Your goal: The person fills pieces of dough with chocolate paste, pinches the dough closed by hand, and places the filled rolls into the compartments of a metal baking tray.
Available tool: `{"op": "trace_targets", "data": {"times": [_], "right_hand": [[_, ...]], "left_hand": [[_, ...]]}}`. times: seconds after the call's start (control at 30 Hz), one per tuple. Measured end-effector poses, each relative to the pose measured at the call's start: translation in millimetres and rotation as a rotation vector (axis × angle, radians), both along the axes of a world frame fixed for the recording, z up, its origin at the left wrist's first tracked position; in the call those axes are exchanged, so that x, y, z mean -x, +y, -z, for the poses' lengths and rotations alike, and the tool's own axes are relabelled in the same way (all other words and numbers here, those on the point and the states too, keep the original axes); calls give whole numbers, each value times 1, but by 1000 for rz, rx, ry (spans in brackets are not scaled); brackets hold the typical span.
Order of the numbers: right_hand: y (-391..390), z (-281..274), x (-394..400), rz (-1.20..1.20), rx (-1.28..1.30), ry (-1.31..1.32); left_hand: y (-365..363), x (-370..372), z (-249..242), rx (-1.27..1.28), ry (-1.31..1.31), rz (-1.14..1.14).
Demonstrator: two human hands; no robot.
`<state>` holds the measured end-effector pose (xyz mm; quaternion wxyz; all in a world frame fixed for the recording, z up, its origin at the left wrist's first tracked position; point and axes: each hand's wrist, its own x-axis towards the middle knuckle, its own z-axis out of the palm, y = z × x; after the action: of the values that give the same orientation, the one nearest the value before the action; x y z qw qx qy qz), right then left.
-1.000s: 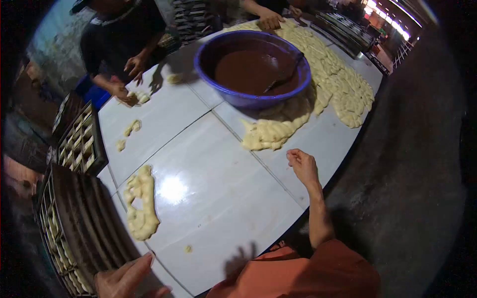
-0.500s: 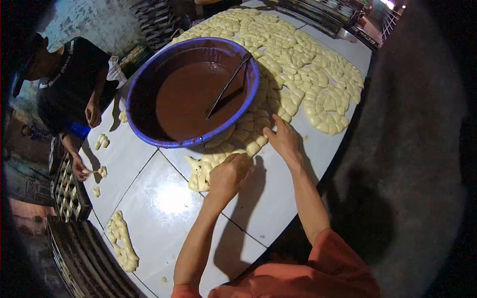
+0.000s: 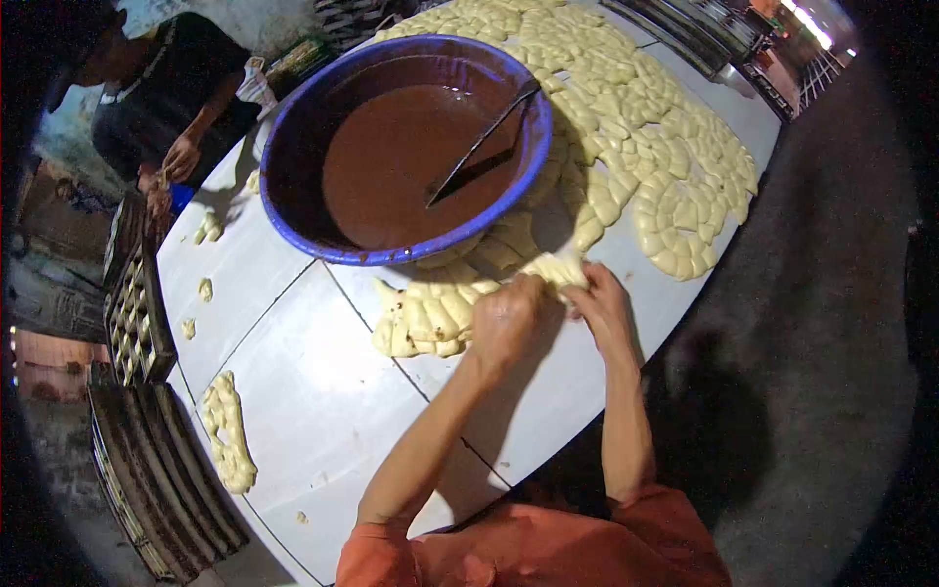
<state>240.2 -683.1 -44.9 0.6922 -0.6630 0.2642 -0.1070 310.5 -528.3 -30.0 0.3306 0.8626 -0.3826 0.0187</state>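
Side by side at the near edge of the dough, my left hand (image 3: 511, 318) and my right hand (image 3: 602, 303) grip a pale dough piece (image 3: 556, 269). The left fingers are curled down over its left part. Thumb and fingers of the right pinch its other end. Left of my hands lies a segmented dough sheet (image 3: 425, 318) with a few dark specks, on the white tiled table (image 3: 323, 411). Just beyond stands a blue basin (image 3: 411, 256) of brown liquid (image 3: 391, 166), with a dark stick (image 3: 479, 147) leaning in it. My palms are hidden.
A wide spread of cut dough (image 3: 675, 147) covers the far right of the table. At left, a person (image 3: 176, 98) handles a small dough bit above the table edge. Small dough scraps (image 3: 205, 230), a dough strip (image 3: 230, 430), a partitioned tray (image 3: 137, 323) and stacked trays (image 3: 161, 470) are there too.
My right hand, previously with fingers spread, has come in beside the left and closed on the dough. The left has moved right. The other person's hands have come together, and the view has shifted.
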Motion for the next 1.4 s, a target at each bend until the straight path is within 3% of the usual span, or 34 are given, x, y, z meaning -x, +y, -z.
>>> {"op": "trace_targets", "data": {"times": [0.07, 0.2, 0.33, 0.4, 0.47, 0.57, 0.67, 0.77, 0.8, 0.83, 0.87, 0.93, 1.0, 1.07, 1.1, 1.17, 1.23, 1.4], "right_hand": [[14, 1, 34, 39, 100, 15], [42, -20, 93, 89, -152, -42], [70, -40, 112, -31, -416, -58], [91, -28, 105, -177, -462, -99], [131, -29, 89, -227, -475, -100], [185, -58, 62, -579, -589, -162], [241, -69, 35, -820, -528, -89], [303, -54, 7, -979, -220, 19], [321, -38, -2, -1022, -66, 79], [338, -28, -7, -1044, 197, 175], [347, -20, -10, -1000, 315, 110], [351, -11, -12, -938, 444, 87], [346, -29, -5, -873, 580, 93], [344, -32, 3, -792, 595, 76], [336, -15, 2, -782, 745, -127], [328, 14, -1, -784, 262, -122], [324, 1, 2, -749, -208, -8], [308, -10, 10, -665, -222, -73]], "left_hand": [[10, 20, -5, 186, -25, 113], [43, 71, -4, 147, 111, 223], [88, 90, -15, 430, 271, 30], [111, 105, 1, 779, 938, -110], [154, 105, -13, 892, 1185, -160], [235, 112, -36, 966, 792, -282], [308, 129, -59, 1037, 409, -483], [371, 143, -33, 842, 336, -831], [394, 145, -16, 638, 390, -900], [412, 156, -1, 270, 274, -951], [422, 164, 5, -104, 164, -973], [417, 172, -21, 106, 311, -1041], [417, 172, -12, -20, -39, -1056], [409, 159, -14, -26, -66, -954], [400, 152, -18, -37, -30, -865], [379, 135, -8, -2, -28, -729], [362, 122, -3, 42, 6, -621], [341, 105, -13, 72, 243, -507]]}}
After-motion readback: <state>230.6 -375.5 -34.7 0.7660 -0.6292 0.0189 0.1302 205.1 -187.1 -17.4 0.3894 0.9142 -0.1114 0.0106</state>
